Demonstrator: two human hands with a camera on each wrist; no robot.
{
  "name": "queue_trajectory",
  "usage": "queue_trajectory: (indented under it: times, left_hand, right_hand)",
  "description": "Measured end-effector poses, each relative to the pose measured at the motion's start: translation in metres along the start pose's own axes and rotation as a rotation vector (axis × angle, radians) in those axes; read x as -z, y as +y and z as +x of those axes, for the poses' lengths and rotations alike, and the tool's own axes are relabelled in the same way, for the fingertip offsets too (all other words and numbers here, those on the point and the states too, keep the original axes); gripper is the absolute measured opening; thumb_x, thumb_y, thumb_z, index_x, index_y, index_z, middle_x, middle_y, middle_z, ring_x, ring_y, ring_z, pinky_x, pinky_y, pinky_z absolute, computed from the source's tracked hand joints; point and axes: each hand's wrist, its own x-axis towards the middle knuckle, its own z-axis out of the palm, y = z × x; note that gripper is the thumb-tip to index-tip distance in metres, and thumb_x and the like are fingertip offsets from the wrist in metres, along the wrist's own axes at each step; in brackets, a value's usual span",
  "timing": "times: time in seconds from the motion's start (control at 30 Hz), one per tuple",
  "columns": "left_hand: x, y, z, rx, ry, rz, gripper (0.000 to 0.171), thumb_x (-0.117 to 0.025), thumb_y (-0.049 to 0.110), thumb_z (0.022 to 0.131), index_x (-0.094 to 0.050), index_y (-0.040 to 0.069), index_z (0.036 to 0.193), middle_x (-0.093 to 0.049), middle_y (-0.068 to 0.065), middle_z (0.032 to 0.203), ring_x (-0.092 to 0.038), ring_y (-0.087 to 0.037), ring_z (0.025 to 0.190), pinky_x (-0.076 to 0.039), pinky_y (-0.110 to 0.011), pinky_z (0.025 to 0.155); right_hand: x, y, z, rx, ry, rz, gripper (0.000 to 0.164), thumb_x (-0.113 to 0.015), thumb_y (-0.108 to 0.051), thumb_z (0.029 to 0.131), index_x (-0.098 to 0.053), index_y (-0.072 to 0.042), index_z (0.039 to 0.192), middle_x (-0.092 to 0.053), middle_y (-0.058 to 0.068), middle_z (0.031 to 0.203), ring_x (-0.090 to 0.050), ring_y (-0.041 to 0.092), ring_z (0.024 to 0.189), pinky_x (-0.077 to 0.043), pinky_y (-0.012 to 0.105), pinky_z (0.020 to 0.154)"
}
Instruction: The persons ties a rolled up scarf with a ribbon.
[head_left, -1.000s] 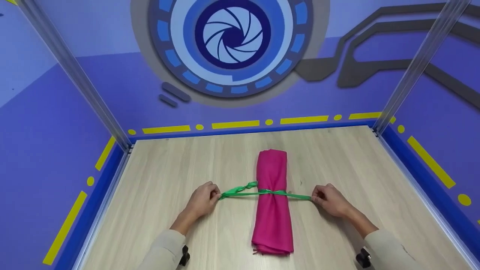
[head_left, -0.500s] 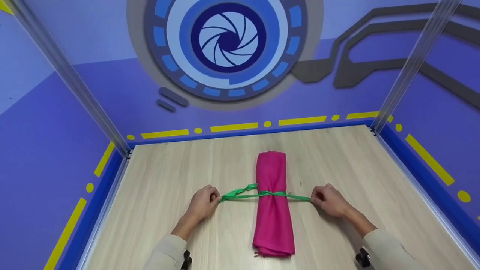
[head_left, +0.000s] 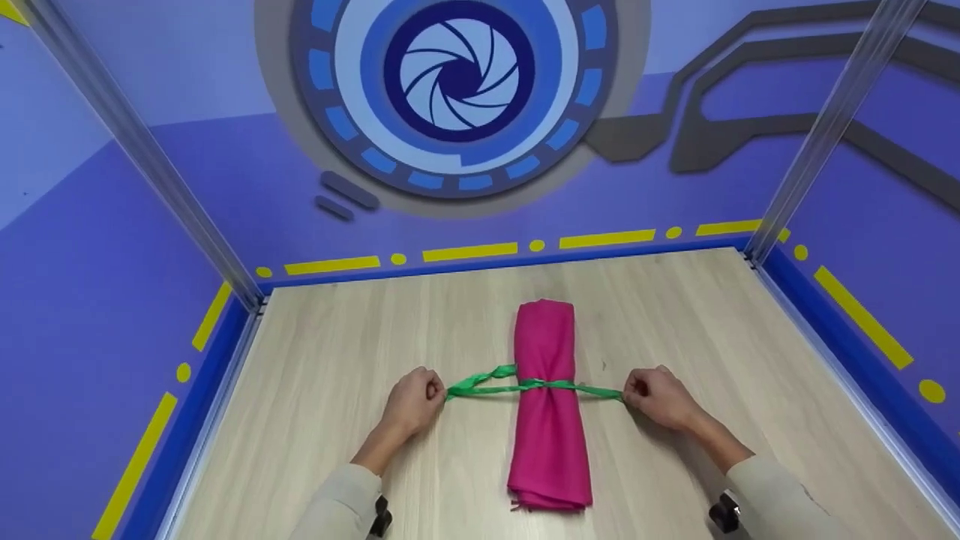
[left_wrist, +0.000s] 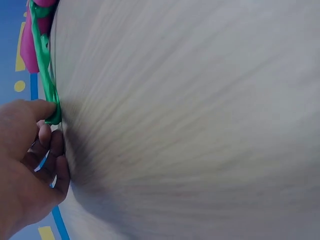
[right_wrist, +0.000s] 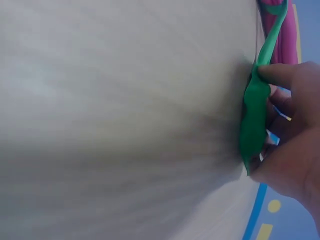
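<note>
A rolled pink cloth [head_left: 549,450] lies lengthwise on the wooden table, cinched at its middle by a green ribbon [head_left: 491,390]. On the left side the ribbon forms a loop, and my left hand [head_left: 414,401] pinches its outer end between thumb and finger. The left wrist view shows the green ribbon [left_wrist: 46,75] running from those fingertips up to the cloth. To the right of the roll, my right hand [head_left: 664,401] pinches the other stretch of ribbon. In the right wrist view a wider tail of green ribbon [right_wrist: 255,115] hangs along the fingers.
The light wood tabletop [head_left: 337,337] is bounded by a blue patterned back wall [head_left: 225,187] and side walls. Metal posts [head_left: 180,202] stand at the back corners. A dark device is strapped near each sleeve cuff.
My left hand has moved slightly right, toward the roll, and the left part of the ribbon has slackened a little. The right hand stays almost in place, still holding its end.
</note>
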Motion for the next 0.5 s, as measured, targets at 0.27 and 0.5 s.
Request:
queue_trajectory:
  times: [0.27,0.5]
  left_hand:
    - [0.009,0.012,0.003,0.016,-0.064,-0.007,0.011,-0.067,0.007,0.099,-0.066,0.011,0.089,-0.052,0.001,0.084,-0.048,-0.013,0.075,-0.044,-0.03,0.067]
    - [0.037,0.031,0.011,0.01,-0.301,-0.03,0.019,-0.071,0.007,0.097,-0.067,0.002,0.115,-0.06,-0.011,0.104,-0.054,-0.021,0.092,-0.051,-0.042,0.082]
  right_hand:
    - [0.004,-0.012,0.006,-0.013,-0.059,0.112,0.005,-0.071,-0.004,0.099,-0.068,-0.005,0.094,-0.06,0.001,0.083,-0.054,0.016,0.074,-0.045,0.028,0.06]
    - [0.021,-0.025,0.011,0.046,-0.05,0.055,0.006,-0.068,-0.005,0.101,-0.069,-0.001,0.105,-0.064,0.003,0.091,-0.056,0.017,0.083,-0.049,0.032,0.071]
